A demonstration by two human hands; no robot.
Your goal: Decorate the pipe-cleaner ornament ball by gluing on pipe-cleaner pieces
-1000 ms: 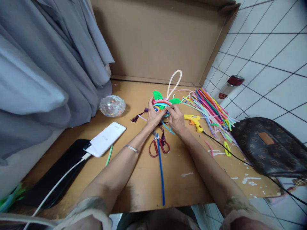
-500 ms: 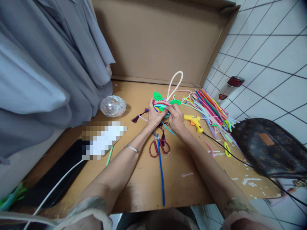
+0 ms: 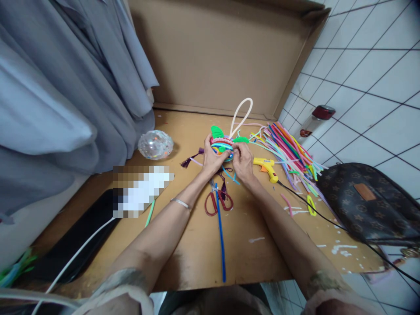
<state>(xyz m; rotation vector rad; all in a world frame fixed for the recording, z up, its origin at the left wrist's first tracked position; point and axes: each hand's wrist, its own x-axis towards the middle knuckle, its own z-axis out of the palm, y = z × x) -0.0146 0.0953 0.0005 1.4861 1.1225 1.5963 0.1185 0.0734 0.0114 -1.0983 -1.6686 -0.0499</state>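
Observation:
A colourful round craft [image 3: 223, 142] with green leaf shapes, a white loop on top and dark tassels is held above the table. My left hand [image 3: 211, 158] grips its left side, thumb across the front. The fingers of my right hand [image 3: 243, 161] are pinched at its right side, partly hiding it. Red-handled scissors [image 3: 210, 204] lie just below my hands, with a blue pipe cleaner [image 3: 221, 240] beside them. To the right of my right hand is a yellow glue gun [image 3: 271, 168].
Many coloured pipe cleaners [image 3: 288, 148] lie at the right, near a brown patterned bag [image 3: 377, 205] and a red-capped bottle [image 3: 316, 120]. A clear speckled ball [image 3: 155, 145] sits at the left. Cardboard [image 3: 223, 57] stands behind, and the glue gun's cord runs rightward.
My right hand has shifted slightly at the craft's right side, its fingers bunched a little differently. My left hand keeps its hold.

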